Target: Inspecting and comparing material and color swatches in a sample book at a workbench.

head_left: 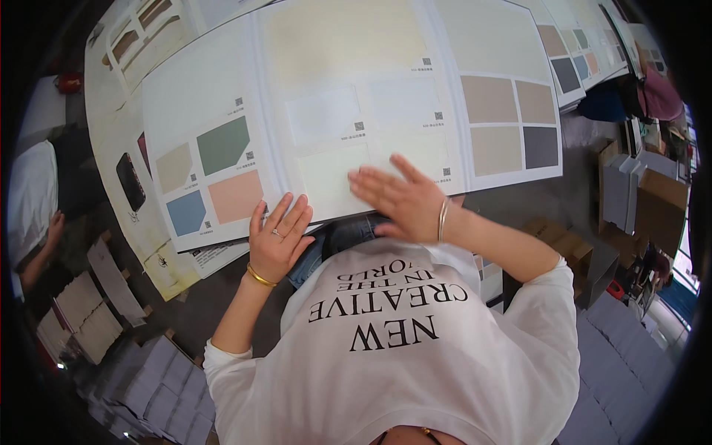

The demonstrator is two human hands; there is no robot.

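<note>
A wide three-panel colour sample folder (274,156) lies unfolded in front of me, with pale swatches in its middle panel. My left hand (280,236) rests at the folder's near edge, fingers stretched out over the border beside a salmon swatch (236,196). Flat on the lower middle panel lies my right hand (400,196), slightly blurred, its fingers extended over a cream swatch (334,172). Neither hand grips anything. Green, beige and blue swatches sit on the left panel. Taupe and dark grey swatches (540,147) fill the right panel's lower half.
A dark phone (130,182) lies on the worn table (111,96) left of the folder. More sample boards (575,52) are at the far right. Cardboard boxes (658,211) and stacked sheets (159,393) stand on the floor. A person (33,196) is at the left.
</note>
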